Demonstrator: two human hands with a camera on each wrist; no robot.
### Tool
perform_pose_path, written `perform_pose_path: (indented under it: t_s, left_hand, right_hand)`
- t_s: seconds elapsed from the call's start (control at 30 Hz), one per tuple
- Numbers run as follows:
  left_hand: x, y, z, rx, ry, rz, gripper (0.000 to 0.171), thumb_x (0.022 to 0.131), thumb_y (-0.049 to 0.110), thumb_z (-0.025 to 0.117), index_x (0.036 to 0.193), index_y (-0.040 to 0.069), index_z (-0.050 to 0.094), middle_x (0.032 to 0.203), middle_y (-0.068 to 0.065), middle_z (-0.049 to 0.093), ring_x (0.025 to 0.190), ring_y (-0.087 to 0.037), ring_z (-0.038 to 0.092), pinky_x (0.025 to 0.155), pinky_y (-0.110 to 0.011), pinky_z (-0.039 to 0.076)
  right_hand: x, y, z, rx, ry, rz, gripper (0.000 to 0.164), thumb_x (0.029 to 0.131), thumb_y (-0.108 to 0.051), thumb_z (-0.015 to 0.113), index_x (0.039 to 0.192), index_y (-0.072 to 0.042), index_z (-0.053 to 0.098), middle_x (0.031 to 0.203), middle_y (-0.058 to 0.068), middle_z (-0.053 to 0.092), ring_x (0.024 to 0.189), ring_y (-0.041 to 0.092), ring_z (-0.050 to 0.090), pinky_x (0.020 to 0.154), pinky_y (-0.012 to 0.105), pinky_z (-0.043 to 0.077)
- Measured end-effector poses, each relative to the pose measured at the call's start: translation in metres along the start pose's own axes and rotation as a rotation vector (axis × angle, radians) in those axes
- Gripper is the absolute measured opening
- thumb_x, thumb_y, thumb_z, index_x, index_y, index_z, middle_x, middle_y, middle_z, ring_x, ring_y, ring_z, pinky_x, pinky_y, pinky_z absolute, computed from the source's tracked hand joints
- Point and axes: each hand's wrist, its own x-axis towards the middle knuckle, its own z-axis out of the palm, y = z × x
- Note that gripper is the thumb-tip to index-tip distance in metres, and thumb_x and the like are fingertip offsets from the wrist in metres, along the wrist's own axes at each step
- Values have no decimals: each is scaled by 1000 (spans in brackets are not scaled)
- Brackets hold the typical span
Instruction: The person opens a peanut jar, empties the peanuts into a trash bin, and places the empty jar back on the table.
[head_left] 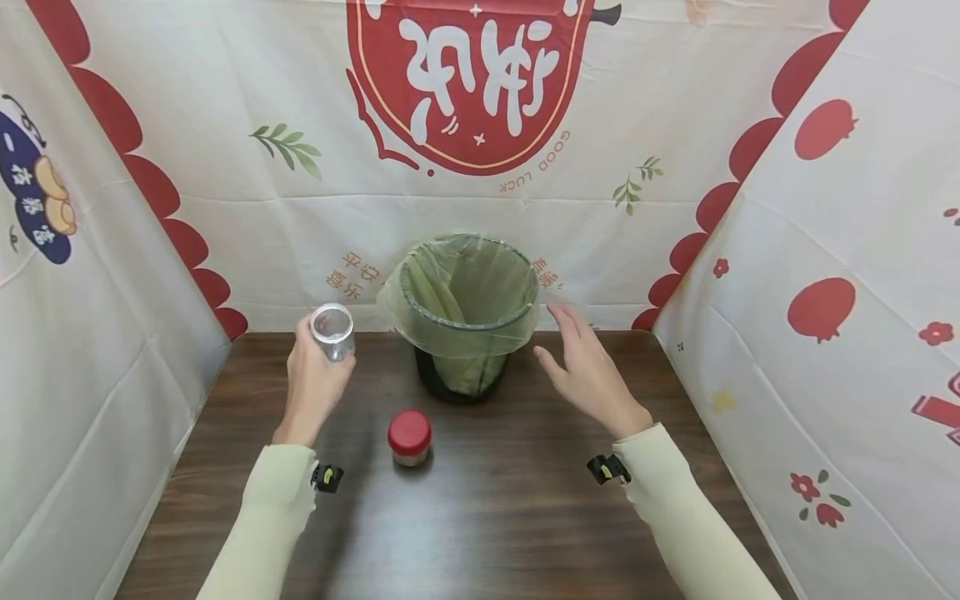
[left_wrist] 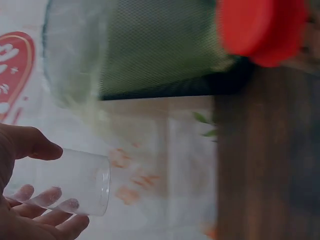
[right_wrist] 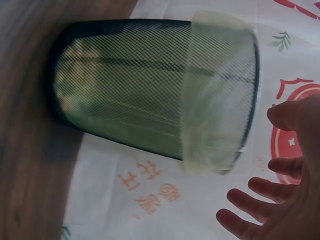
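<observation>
My left hand (head_left: 317,382) grips a clear plastic cup (head_left: 333,332), held upright above the table to the left of the bin. In the left wrist view, thumb and fingers wrap around the see-through cup (left_wrist: 85,182). A dark mesh waste bin (right_wrist: 120,95) stands at the back of the table, lined with a pale green bag (head_left: 465,333) folded over its rim. Beside the bin's right side, my right hand (head_left: 592,375) hovers with fingers spread, holding nothing. A small jar with a red lid (head_left: 409,433) stands in front of the bin.
The dark wooden table (head_left: 480,525) ends at a white printed cloth (head_left: 330,233) hanging behind the bin. More cloth (head_left: 780,400) borders the table on the right and on the left.
</observation>
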Motion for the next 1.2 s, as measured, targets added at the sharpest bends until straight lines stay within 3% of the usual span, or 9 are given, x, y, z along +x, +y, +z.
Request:
perform_pose_path:
  t_s: [0.23, 0.47, 0.73, 1.2]
  left_hand:
    - [-27, -40, 4, 55, -8, -115, 80, 83, 0, 76, 153, -2, 38, 141, -39, 54, 134, -59, 52, 113, -73, 42]
    - [-45, -68, 2, 98, 23, -112, 76, 83, 1, 82, 148, -9, 44, 138, -37, 53, 131, -58, 53, 114, -69, 43]
    - [-62, -102, -3, 139, -22, -202, 78, 80, -2, 81, 147, -13, 42, 137, -40, 52, 131, -61, 50, 114, -72, 39]
    - [-79, -134, -3, 176, -53, -217, 75, 77, -9, 80, 143, -16, 44, 137, -43, 54, 132, -62, 51, 117, -70, 39]
  right_hand:
    - [-21, 4, 20, 16, -70, 50, 75, 107, -30, 67, 167, -2, 32, 171, 23, 34, 157, 43, 38, 125, 63, 37]
    - [-36, 3, 36, 7, -96, 57, 77, 106, -32, 68, 168, -3, 32, 171, 24, 34, 154, 46, 42, 122, 65, 40]
    - [-49, 4, 45, 5, -122, 76, 75, 106, -31, 69, 166, -3, 35, 170, 24, 35, 154, 47, 42, 121, 68, 41]
    - [-58, 8, 57, -4, -122, 75, 73, 104, -28, 72, 164, -2, 39, 168, 26, 39, 150, 50, 47, 117, 68, 44]
